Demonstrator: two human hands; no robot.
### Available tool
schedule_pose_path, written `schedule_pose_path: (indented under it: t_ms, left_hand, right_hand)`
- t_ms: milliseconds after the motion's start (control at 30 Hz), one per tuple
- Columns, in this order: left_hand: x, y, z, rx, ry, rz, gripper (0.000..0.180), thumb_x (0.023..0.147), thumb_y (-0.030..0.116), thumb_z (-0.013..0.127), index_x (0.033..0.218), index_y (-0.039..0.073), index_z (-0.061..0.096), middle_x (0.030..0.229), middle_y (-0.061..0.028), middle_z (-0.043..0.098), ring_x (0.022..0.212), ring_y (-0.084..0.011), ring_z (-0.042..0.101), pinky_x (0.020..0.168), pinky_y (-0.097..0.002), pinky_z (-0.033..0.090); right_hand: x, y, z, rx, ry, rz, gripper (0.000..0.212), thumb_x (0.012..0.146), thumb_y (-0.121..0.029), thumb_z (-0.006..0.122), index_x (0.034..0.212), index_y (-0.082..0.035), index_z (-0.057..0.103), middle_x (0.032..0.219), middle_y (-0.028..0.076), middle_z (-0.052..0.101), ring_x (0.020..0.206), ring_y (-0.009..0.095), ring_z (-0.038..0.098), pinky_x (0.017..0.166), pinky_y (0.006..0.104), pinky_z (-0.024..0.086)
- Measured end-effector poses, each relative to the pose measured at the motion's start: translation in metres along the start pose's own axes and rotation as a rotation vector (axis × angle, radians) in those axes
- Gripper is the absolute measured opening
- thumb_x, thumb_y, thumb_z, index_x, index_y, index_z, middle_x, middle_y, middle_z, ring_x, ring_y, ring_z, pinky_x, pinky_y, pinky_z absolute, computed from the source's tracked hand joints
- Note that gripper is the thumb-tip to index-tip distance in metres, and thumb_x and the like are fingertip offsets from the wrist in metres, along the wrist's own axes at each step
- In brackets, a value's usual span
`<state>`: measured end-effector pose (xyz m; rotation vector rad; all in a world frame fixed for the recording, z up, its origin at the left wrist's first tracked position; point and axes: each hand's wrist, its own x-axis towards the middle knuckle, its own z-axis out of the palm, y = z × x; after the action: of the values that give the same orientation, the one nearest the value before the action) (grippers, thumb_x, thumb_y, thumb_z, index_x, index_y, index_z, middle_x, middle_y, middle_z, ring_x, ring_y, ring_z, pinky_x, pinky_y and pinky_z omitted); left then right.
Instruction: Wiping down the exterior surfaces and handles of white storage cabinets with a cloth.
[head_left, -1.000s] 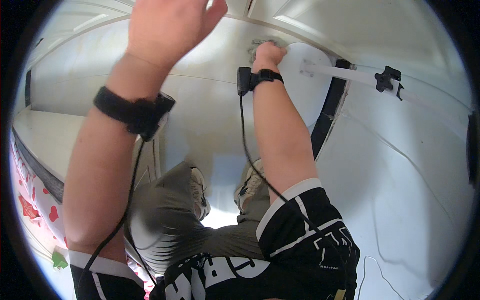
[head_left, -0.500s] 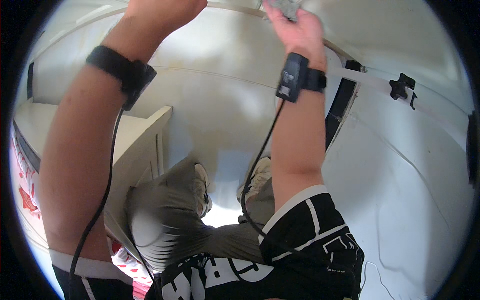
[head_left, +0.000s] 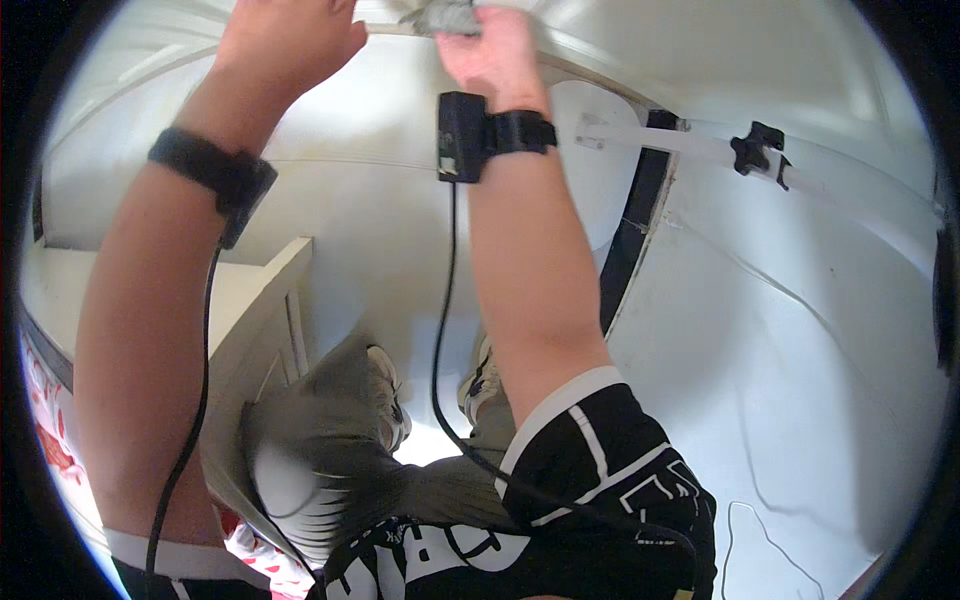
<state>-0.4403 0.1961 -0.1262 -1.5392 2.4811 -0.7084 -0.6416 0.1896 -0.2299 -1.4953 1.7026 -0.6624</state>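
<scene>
At the top edge of the head view, my right hand [head_left: 500,60] is closed on a grey cloth [head_left: 447,17], palm side partly showing. The cloth lies against the pale panel [head_left: 620,50] just above a curved edge strip. My left hand [head_left: 287,42] is up at the top left, its fingers curled and partly cut off by the picture's edge; whatever they hold, if anything, is hidden. Each wrist wears a black strap with a small box, the left box [head_left: 247,205] and the right box [head_left: 462,138], and a black cable runs down from each.
A white bar with a black knob [head_left: 758,150] crosses the right side. Beside it runs a dark gap [head_left: 640,220] next to a white surface with thin cords [head_left: 775,275]. At left stands a cream wooden furniture edge [head_left: 270,285]; red-and-white patterned fabric [head_left: 55,430] is near it.
My right hand has moved left with the grey cloth, closer to my left hand. The left hand has shifted slightly left and down in the picture. The whole view has also shifted a little.
</scene>
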Motion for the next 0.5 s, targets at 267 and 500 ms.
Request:
schedule_pose_path:
  t_ms: [267, 500]
  left_hand:
    - [0.003, 0.010, -0.008, 0.001, -0.102, -0.037, 0.097, 0.084, 0.036, 0.070, 0.163, 0.003, 0.023, 0.170, -0.0277, 0.010, 0.159, -0.0419, 0.010, 0.129, -0.0502, 0.015]
    - [0.001, 0.004, -0.010, -0.011, -0.096, 0.008, 0.097, 0.085, 0.036, 0.069, 0.163, 0.001, 0.022, 0.170, -0.0283, 0.008, 0.159, -0.0412, 0.008, 0.129, -0.0498, 0.015]
  right_hand:
    - [-0.007, 0.088, -0.057, -0.483, 0.226, -0.003, 0.029, 0.105, -0.020, 0.050, 0.115, -0.008, 0.074, 0.116, 0.008, 0.074, 0.107, 0.026, 0.069, 0.087, 0.0390, 0.056]
    - [0.009, 0.124, -0.080, -1.563, -0.025, 0.527, 0.042, 0.102, -0.044, 0.056, 0.121, -0.012, 0.076, 0.120, 0.007, 0.074, 0.119, 0.026, 0.064, 0.113, 0.0402, 0.039]
